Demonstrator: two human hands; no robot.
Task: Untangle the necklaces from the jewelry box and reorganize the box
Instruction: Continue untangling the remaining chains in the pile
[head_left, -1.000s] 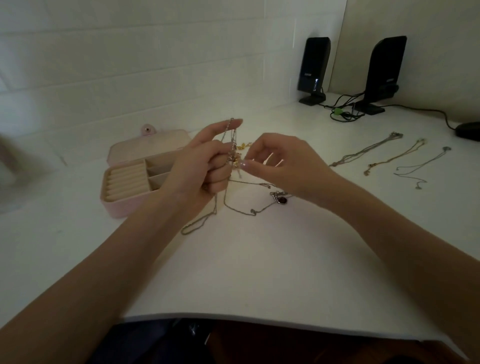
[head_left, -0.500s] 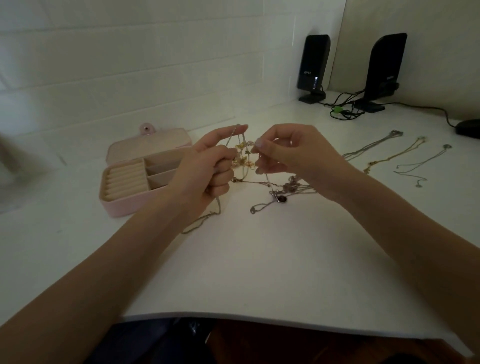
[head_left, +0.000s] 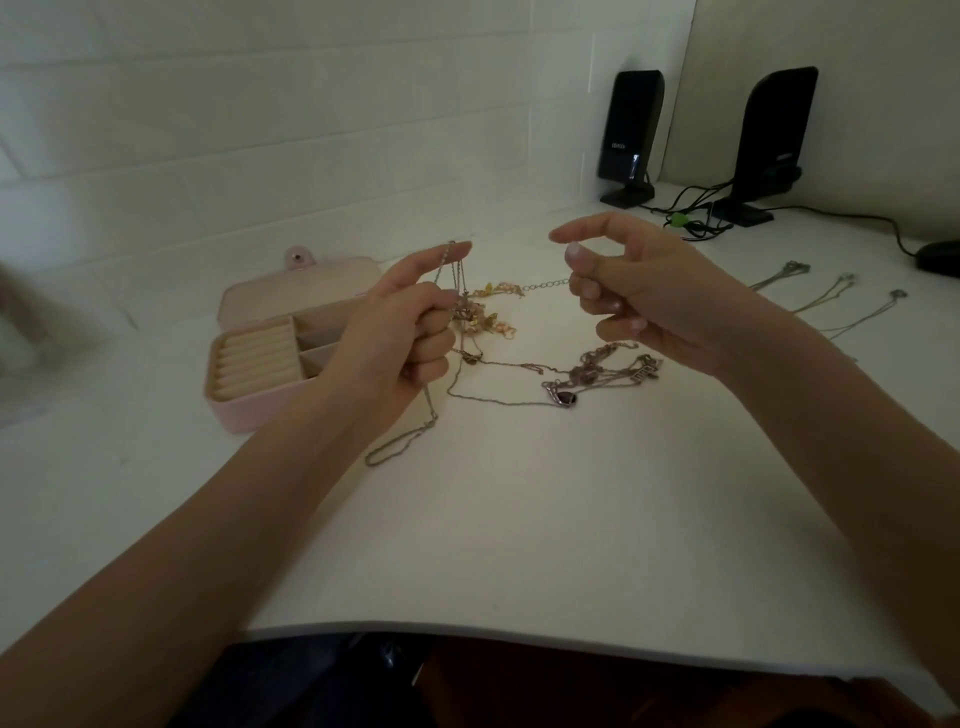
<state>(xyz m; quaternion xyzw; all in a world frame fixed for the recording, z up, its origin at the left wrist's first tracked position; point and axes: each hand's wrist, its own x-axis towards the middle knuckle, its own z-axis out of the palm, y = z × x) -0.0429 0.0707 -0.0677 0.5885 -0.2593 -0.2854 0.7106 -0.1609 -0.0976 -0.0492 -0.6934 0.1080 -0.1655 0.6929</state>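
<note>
Task partway, by my reading. Jewelry box (head_left: 270, 364) lies open on the counter (head_left: 519, 519), compartments bare as far as visible; it serves as landmark.

Well right of the box, three separated necklaces (head_left: 826, 299) lie strung out apart from one another, seemingly done.

Just right of the box, the tangled cluster (head_left: 519, 353) remains: gold and silver chains, a dark pendant, still knotted.

Left hand (head_left: 400, 332), beside the box's right end, pinches a silver chain (head_left: 441, 265) out of the cluster, lifted. Right hand (head_left: 639, 291), farther right, fingers curled; whether its grip holds a strand, cannot tell.

Left to do: free the rest, refill the box.
</note>
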